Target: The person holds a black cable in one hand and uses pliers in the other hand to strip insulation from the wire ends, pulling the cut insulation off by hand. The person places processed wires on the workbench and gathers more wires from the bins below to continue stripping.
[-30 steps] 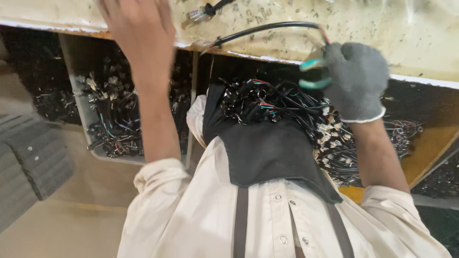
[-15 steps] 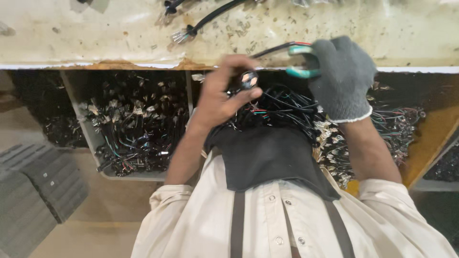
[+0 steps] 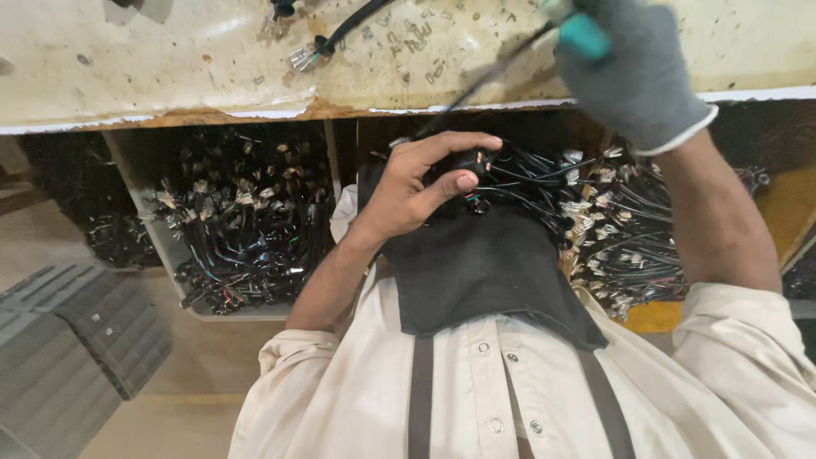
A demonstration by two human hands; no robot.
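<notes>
My bare left hand (image 3: 422, 183) pinches a small black connector (image 3: 470, 161) on a black cable, just above the dark apron (image 3: 484, 272) on my chest. My right hand (image 3: 633, 68), in a grey glove, is raised over the edge of the worn white bench (image 3: 170, 68) and grips a teal-handled tool (image 3: 582, 34). A black cable (image 3: 497, 72) runs from that tool down toward my left hand. A pile of black wire harnesses (image 3: 595, 221) with metal terminals lies in the bin under my right arm.
Another bin of black wire harnesses (image 3: 246, 225) sits under the bench at left. A loose cable with a metal plug (image 3: 316, 51) lies on the bench top. Grey ribbed mats (image 3: 68, 348) are stacked on the floor at lower left.
My left hand came down from the bench top to chest height and took the connector. My gloved right hand rose with the tool toward the bench top.
</notes>
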